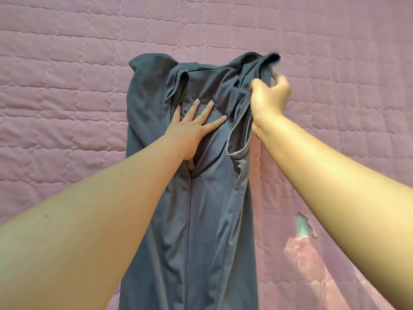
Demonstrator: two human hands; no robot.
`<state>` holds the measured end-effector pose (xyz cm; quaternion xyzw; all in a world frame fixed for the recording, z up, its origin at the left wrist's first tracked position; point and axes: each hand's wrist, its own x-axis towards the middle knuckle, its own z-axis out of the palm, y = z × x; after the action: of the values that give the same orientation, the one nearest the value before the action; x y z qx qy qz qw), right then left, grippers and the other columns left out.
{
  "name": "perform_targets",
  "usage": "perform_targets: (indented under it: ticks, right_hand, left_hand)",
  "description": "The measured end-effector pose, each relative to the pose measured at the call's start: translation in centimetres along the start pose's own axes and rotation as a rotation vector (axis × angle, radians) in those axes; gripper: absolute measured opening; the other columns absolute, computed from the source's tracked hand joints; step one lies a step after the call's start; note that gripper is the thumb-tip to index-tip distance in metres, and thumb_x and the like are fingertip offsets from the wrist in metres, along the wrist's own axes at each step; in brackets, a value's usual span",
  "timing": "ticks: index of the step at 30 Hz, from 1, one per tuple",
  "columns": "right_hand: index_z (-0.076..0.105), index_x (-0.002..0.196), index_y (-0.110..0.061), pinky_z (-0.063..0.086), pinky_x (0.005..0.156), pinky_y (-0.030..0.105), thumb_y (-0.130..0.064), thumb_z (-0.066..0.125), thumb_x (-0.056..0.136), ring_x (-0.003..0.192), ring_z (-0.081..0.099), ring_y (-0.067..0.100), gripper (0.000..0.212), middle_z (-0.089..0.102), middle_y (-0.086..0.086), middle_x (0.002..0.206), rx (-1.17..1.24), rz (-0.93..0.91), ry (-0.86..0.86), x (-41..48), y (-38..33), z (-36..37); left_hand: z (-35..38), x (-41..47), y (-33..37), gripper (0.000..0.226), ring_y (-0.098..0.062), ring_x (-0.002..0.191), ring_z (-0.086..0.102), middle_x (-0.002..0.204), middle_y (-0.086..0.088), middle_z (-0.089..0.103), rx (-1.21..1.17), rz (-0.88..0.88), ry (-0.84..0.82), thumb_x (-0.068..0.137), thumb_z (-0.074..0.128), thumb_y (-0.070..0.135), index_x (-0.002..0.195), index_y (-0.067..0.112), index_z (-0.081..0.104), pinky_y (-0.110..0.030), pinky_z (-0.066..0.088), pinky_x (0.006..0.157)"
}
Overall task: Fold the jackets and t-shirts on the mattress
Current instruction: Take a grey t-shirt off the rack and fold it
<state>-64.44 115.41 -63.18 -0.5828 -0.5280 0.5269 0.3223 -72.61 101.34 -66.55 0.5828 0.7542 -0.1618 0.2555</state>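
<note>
**A:** Head view. Where is the garment?

**B:** The blue-grey t-shirt [201, 220] lies lengthwise on the pink quilted mattress [67, 63], neck end far from the person and lower end running out of the bottom of the frame. Its left side is folded in over the body, with the edge forming a line down the middle.

**A:** Left hand?

**B:** The left hand [194, 128] lies palm down on the upper middle of the t-shirt. Its fingers [209, 108] are straight and spread wide, pressing the cloth flat. It holds nothing.

**A:** Right hand?

**B:** The right hand [270, 97] is closed round a bunch of cloth at the right shoulder of the t-shirt, with the fingers curled over it. That corner looks lifted off the mattress, and its top edge is blurred. The sleeve opening [239, 139] hangs below the grip as a loop, hem outward, just beside the wrist.

**A:** Anything else on the surface?

**B:** A torn patch [302, 229] in the mattress cover, near right, beside the right forearm.
</note>
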Motion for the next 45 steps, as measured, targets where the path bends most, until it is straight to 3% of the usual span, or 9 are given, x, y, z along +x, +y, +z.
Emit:
perform_targets:
  ticks: [3,6,12,16,21,24,28,33,45]
  right_hand:
    - [0.042,0.142,-0.006,0.047,0.083,0.012,-0.006,0.06,0.079,0.102,0.057,0.01,0.065,0.059,0.005,0.122,-0.167,-0.194,-0.425,-2.2,-0.7,2.0]
    - [0.028,0.15,-0.011,0.046,0.076,0.014,-0.019,0.066,0.088,0.094,0.057,0.009,0.073,0.056,0.003,0.118,-0.401,0.028,-0.843,-3.7,0.1,4.0]
    - [0.064,0.109,-0.007,0.045,0.091,0.018,-0.002,0.048,0.09,0.101,0.06,0.017,0.026,0.065,0.007,0.108,-0.388,-0.408,-0.422,-3.4,2.6,1.6]
    - [0.044,0.141,-0.012,0.023,0.114,0.034,-0.015,0.043,0.095,0.139,0.033,0.026,0.047,0.04,0.01,0.149,-0.866,-0.79,-0.504,-6.0,6.7,-2.3]
    - [-0.011,0.153,-0.028,-0.005,0.119,0.048,-0.044,0.02,0.102,0.148,-0.016,0.02,0.061,-0.018,-0.004,0.161,-1.364,-0.745,-0.649,-8.2,9.6,-3.1]
    - [-0.018,0.15,-0.032,-0.006,0.119,0.048,-0.052,0.014,0.1,0.147,-0.02,0.018,0.063,-0.023,-0.006,0.159,-1.397,-0.676,-0.697,-7.7,9.7,-2.6]
    - [-0.012,0.151,-0.037,-0.008,0.12,0.046,-0.072,0.02,0.089,0.147,-0.02,0.017,0.078,-0.02,-0.007,0.16,-1.342,-0.619,-0.798,-7.6,8.8,-3.1]
    - [0.007,0.155,-0.021,-0.005,0.12,0.039,-0.062,0.03,0.094,0.149,-0.009,0.016,0.077,-0.003,-0.003,0.163,-1.054,-0.71,-0.627,-12.6,8.8,-6.0]
    - [0.01,0.155,-0.016,-0.002,0.121,0.037,-0.05,0.008,0.096,0.149,-0.009,0.014,0.068,-0.003,0.0,0.162,-1.139,-0.567,-0.935,-26.9,14.6,-13.6]
  left_hand:
    - [0.0,0.3,0.2,0.129,-0.03,0.144,-0.027,0.157,-0.002,-0.03,0.034,-0.03,0.0,0.069,0.082,0.034,0.15,0.031,-0.017,-0.058,-0.001,0.117]
    - [0.0,0.5,0.4,0.086,-0.031,0.145,-0.022,0.161,-0.012,-0.009,0.117,-0.071,-0.024,0.088,0.059,0.023,0.154,0.009,0.004,-0.053,-0.005,0.119]
    - [1.6,-0.3,-0.4,0.098,-0.021,0.146,-0.023,0.159,-0.003,-0.022,-0.022,-0.056,0.197,0.082,0.066,0.013,0.155,0.023,0.001,-0.048,-0.005,0.12]
    - [2.4,-1.7,-0.1,0.112,-0.021,0.148,-0.016,0.16,-0.004,-0.019,-0.073,-0.157,0.311,0.079,0.073,0.022,0.153,0.018,-0.011,-0.044,-0.005,0.121]
    - [5.3,-5.6,1.5,0.083,-0.023,0.148,-0.016,0.16,-0.011,-0.018,-0.457,-0.205,0.494,0.096,0.049,0.019,0.152,0.01,-0.011,-0.04,-0.005,0.121]
    - [7.0,-6.7,0.1,0.075,-0.015,0.145,-0.025,0.158,-0.007,-0.026,-0.566,-0.099,0.268,0.099,0.037,0.029,0.151,0.017,-0.016,-0.035,-0.011,0.12]
    - [6.1,-6.4,-1.0,0.076,-0.014,0.147,-0.017,0.161,-0.006,-0.016,-0.66,-0.061,0.197,0.097,0.04,0.025,0.154,0.015,-0.008,-0.032,-0.008,0.12]
    - [7.6,-11.0,1.2,0.059,-0.019,0.145,0.022,0.156,-0.009,0.029,-0.746,-0.234,0.683,0.096,0.042,0.026,0.149,0.005,0.027,-0.033,0.016,0.12]
    - [18.0,-23.9,11.6,0.06,-0.014,0.147,0.016,0.16,-0.005,0.017,-0.555,-0.097,0.369,0.098,0.037,0.023,0.153,0.009,0.017,-0.038,0.017,0.119]
